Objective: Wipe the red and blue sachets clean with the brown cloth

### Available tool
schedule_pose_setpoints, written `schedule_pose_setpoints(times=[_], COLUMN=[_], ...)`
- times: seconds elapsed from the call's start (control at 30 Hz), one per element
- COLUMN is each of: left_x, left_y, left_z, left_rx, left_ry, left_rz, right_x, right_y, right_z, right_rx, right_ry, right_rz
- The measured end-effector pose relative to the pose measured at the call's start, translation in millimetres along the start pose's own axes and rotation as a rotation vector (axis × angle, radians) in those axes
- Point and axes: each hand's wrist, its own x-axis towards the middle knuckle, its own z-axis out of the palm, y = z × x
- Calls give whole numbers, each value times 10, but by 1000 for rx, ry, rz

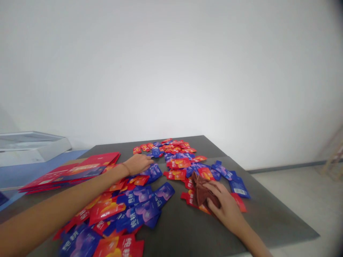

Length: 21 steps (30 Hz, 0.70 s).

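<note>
Many red and blue flat pouches (139, 203) lie scattered over a dark grey table (187, 232). My left hand (138, 164) reaches far across, palm down with fingers stretched flat on blue pouches near the back of the pile. My right hand (223, 205) rests nearer the front right, its fingers curled around a crumpled brown cloth (199, 189) that lies on top of red pouches.
A stack of flat red cartons (69, 171) lies at the table's left. A clear plastic lid or box (29, 144) sits on a blue surface beyond it. A white wall stands behind; the table's right edge drops to a pale floor (300, 200).
</note>
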Motion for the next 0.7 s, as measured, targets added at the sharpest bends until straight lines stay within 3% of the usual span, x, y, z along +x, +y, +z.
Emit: schedule_pose_setpoints(times=[0.13, 0.37, 0.5, 0.7], left_x=[651, 1813, 2110, 2333], left_y=[254, 427, 462, 410], left_z=[209, 513, 675, 882], left_rx=[-34, -100, -136, -158], left_ry=[-57, -85, -101, -147], left_rz=[-70, -274, -351, -414], right_x=[-13, -51, -55, -48], right_y=[-56, -93, -106, -90], right_z=[0, 31, 29, 36], right_rx=[-37, -66, -71, -94], right_ry=[22, 50, 32, -1], right_rz=[-9, -14, -41, -64])
